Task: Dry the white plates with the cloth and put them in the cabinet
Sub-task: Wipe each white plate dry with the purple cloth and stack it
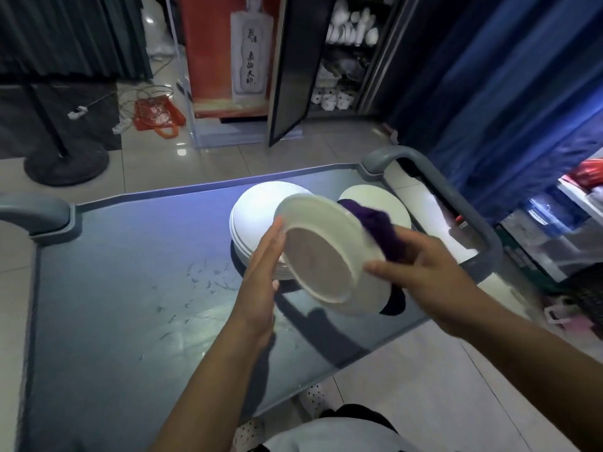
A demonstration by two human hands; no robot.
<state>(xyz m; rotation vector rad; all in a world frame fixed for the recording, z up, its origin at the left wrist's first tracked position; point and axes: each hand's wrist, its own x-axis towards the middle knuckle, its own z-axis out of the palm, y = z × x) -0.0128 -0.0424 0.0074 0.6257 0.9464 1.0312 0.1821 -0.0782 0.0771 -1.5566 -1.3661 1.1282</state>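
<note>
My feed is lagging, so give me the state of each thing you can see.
Held plate: tilted, underside toward the camera.
Purple cloth: bunched against the plate's far side.
Left hand: fingers straight, steadying the plate's rim.
Right hand: grips cloth and plate.
Stacked plates: on the glass table.
Cabinet door: open.

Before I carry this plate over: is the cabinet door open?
Open: the cabinet door is swung outward, showing white dishes on the shelves.
</note>
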